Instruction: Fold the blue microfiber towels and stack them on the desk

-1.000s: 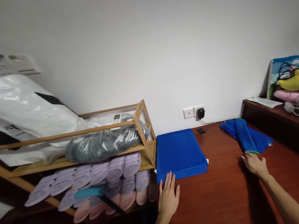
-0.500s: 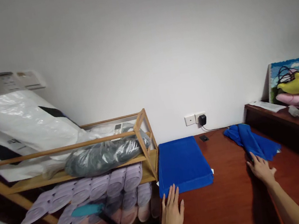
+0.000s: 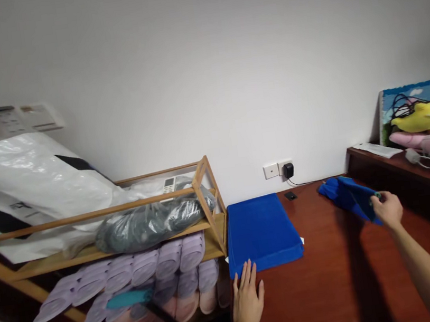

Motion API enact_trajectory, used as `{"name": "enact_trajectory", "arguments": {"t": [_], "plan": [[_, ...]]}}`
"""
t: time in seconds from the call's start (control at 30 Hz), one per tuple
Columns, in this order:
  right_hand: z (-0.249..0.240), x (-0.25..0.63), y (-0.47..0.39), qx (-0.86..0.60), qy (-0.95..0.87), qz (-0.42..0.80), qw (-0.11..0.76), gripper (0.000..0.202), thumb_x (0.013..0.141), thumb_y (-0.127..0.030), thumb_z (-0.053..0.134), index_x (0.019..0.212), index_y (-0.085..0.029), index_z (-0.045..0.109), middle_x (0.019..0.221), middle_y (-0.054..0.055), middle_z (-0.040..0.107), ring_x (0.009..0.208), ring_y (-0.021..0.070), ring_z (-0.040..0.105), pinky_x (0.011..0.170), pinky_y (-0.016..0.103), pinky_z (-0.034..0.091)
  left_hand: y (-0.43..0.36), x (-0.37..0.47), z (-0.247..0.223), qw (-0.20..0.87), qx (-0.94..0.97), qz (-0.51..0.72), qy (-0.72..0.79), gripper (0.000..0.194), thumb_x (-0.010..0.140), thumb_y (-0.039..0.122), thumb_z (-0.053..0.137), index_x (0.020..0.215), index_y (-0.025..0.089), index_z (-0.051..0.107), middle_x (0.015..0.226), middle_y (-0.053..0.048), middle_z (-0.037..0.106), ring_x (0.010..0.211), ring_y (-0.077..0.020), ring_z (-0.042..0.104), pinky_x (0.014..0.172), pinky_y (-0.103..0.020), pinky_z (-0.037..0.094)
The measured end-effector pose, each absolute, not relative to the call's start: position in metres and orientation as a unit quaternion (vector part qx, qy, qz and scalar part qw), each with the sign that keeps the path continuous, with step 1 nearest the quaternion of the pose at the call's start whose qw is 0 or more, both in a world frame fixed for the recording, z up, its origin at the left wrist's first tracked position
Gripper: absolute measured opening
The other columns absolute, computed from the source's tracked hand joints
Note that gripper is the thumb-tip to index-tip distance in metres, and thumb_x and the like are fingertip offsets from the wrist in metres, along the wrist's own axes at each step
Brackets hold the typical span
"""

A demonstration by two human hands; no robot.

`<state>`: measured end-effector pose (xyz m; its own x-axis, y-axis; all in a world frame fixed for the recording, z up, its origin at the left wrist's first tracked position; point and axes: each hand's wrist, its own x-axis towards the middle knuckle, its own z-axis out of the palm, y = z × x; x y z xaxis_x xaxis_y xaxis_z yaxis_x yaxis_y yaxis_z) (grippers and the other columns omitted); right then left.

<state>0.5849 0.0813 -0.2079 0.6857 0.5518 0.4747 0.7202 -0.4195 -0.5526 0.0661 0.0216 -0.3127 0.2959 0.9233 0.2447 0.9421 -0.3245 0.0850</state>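
Observation:
A neatly folded stack of blue cloth [image 3: 263, 231] lies on the reddish-brown tabletop [image 3: 305, 287], against the wooden rack. My left hand [image 3: 248, 295] rests flat with fingers stretched, its fingertips at the front edge of that stack. At the right, my right hand [image 3: 388, 209] is closed on a crumpled blue cloth [image 3: 346, 196] and lifts its near end off the table. The far end of this cloth still lies on the tabletop. Part of what the right fingers grip is hidden by the hand.
The wooden rack [image 3: 198, 184] at left carries a white plastic bag [image 3: 34, 181], a dark plastic-wrapped bundle [image 3: 140, 227] and rows of slippers [image 3: 164, 256]. A raised dark shelf [image 3: 400, 172] holds a yellow plush toy [image 3: 428, 116]. A black plug [image 3: 288, 170] sits in the wall socket.
My right hand has moved from lying on the crumpled blue cloth to gripping it, raising its near end. The left hand has stayed nearly still beside the folded stack.

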Motion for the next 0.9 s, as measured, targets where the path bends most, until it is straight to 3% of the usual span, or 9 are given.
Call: {"name": "enact_trajectory", "arguments": {"t": [0.13,0.23,0.3,0.4,0.57,0.67,0.77,0.83,0.9], "plan": [[-0.18,0.545,0.044,-0.768,-0.423,-0.121,0.465,0.044,0.078,-0.039,0.032,0.102,-0.011,0.056,0.101,0.016,0.057,0.091,0.0261,0.054,0.081,0.038,0.044,0.021,0.068,-0.307,0.04,-0.802,-0.126,-0.582,0.05,0.094,0.032,0.033,0.142,0.021,0.036,0.15,-0.005,0.029,0.137,-0.0215,0.028,0.111,-0.047,0.026],[-0.211,0.473,-0.011,-0.702,-0.527,-0.078,0.472,0.031,0.076,-0.043,0.037,0.081,-0.02,0.058,0.089,0.009,0.062,0.085,0.022,0.058,0.08,0.031,0.047,0.019,0.068,-0.303,0.05,-0.805,-0.145,-0.574,0.05,0.093,0.029,0.034,0.141,0.018,0.037,0.15,-0.007,0.029,0.137,-0.0217,0.029,0.11,-0.046,0.028],[-0.245,0.419,-0.051,-0.638,-0.603,0.015,0.478,0.029,0.079,-0.042,0.04,0.086,-0.021,0.059,0.09,0.007,0.064,0.085,0.0217,0.06,0.081,0.032,0.048,0.014,0.069,-0.301,0.056,-0.816,-0.168,-0.55,0.05,0.092,0.025,0.034,0.141,0.019,0.037,0.15,-0.006,0.029,0.137,-0.0209,0.028,0.11,-0.045,0.028],[-0.277,0.355,-0.098,-0.587,-0.654,0.174,0.444,0.027,0.083,-0.039,0.041,0.093,-0.022,0.06,0.093,0.006,0.066,0.088,0.0222,0.06,0.084,0.035,0.047,-0.003,0.077,-0.296,0.04,-0.843,-0.203,-0.497,0.05,0.093,0.022,0.033,0.142,0.022,0.035,0.15,-0.004,0.03,0.138,-0.0186,0.026,0.111,-0.042,0.028],[-0.257,0.344,-0.12,-0.521,-0.709,0.322,0.35,0.03,0.088,-0.042,0.042,0.079,-0.021,0.062,0.086,0.004,0.068,0.084,0.0197,0.062,0.081,0.03,0.046,-0.056,0.11,-0.274,-0.064,-0.881,-0.215,-0.416,0.048,0.095,0.021,0.03,0.143,0.025,0.032,0.147,-0.005,0.037,0.135,-0.0174,0.033,0.107,-0.04,0.035],[-0.262,0.38,-0.109,-0.621,-0.683,0.195,0.331,0.037,0.09,-0.042,0.036,0.095,-0.019,0.064,0.104,0.011,0.067,0.098,0.0239,0.059,0.088,0.037,0.043,-0.093,0.136,-0.264,-0.116,-0.915,-0.191,-0.336,0.052,0.094,0.027,0.034,0.145,0.027,0.026,0.149,-0.004,0.034,0.136,-0.0196,0.031,0.109,-0.042,0.032],[-0.295,0.407,-0.103,-0.72,-0.646,0.032,0.252,0.048,0.088,-0.042,0.035,0.123,-0.014,0.054,0.135,0.018,0.049,0.123,0.0305,0.045,0.096,0.048,0.035,-0.119,0.162,-0.267,-0.136,-0.949,-0.141,-0.247,0.072,0.087,0.043,0.049,0.148,0.026,0.014,0.154,-0.004,0.019,0.14,-0.0252,0.021,0.112,-0.047,0.026],[-0.318,0.412,-0.106,-0.743,-0.635,-0.032,0.208,0.052,0.09,-0.042,0.032,0.13,-0.013,0.049,0.14,0.018,0.043,0.129,0.031,0.038,0.098,0.051,0.032,-0.127,0.174,-0.275,-0.135,-0.959,-0.104,-0.225,0.087,0.081,0.052,0.054,0.149,0.022,0.008,0.155,-0.007,0.013,0.14,-0.0306,0.016,0.111,-0.054,0.022],[-0.332,0.411,-0.112,-0.742,-0.641,-0.073,0.182,0.052,0.091,-0.043,0.031,0.129,-0.013,0.05,0.136,0.018,0.047,0.127,0.0308,0.04,0.098,0.049,0.032,-0.129,0.178,-0.283,-0.125,-0.96,-0.083,-0.238,0.087,0.081,0.05,0.054,0.149,0.018,0.009,0.155,-0.011,0.014,0.14,-0.034,0.013,0.11,-0.06,0.019]]}}
